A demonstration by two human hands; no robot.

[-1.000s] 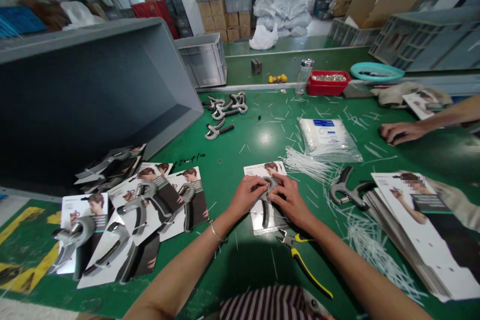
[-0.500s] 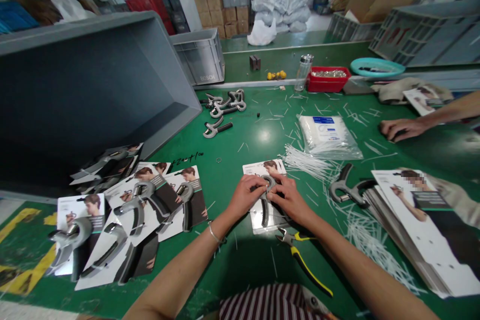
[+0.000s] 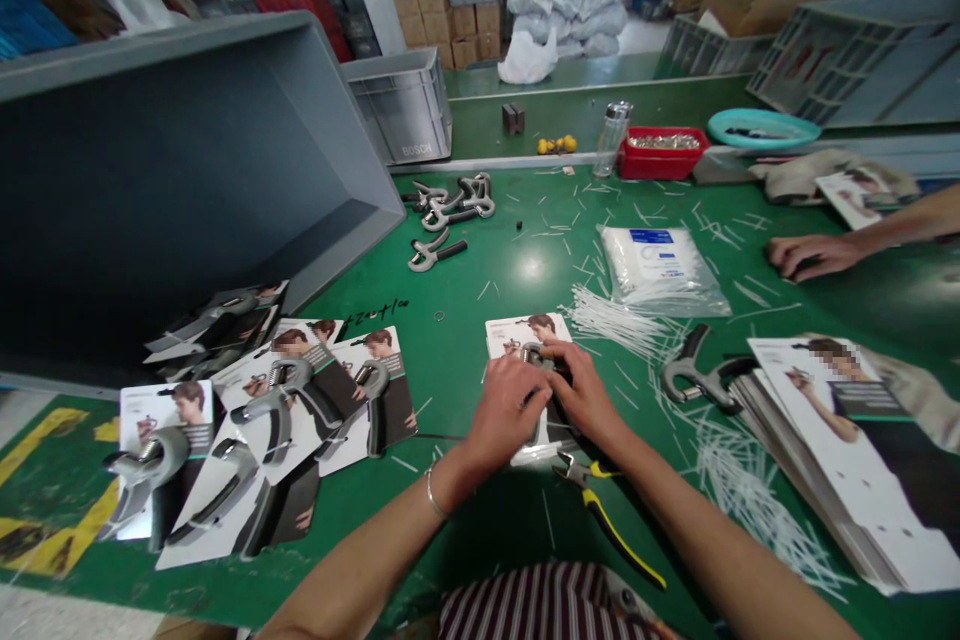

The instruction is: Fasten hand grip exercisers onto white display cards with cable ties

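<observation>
From where I stand, both hands are bent over one grey hand grip (image 3: 535,353), which lies on a printed card (image 3: 501,338) near the middle of the table (image 3: 450,360). The left hand (image 3: 514,405) arches over the grip with its fingers bunched, and its back hides whether they pinch anything. The right hand (image 3: 581,385) curls in at the grip's right side; I can't tell whether its fingertips close on it.

To do this well, I'd hold the grip flat and square to the card, bracing it with one hand so the other works without twisting the print.

At left, a big grey bin (image 3: 315,100) lies tipped on its side, its inside dark, with carded grips stacked at its mouth. On the far side, a red tray (image 3: 664,168) holds small shiny bits, and a turquoise dish (image 3: 802,133) holds something thin and dark. Nearer, a clear bag (image 3: 652,270) is packed with white ties. The far grey crate's (image 3: 405,115) contents are hidden from me.
</observation>
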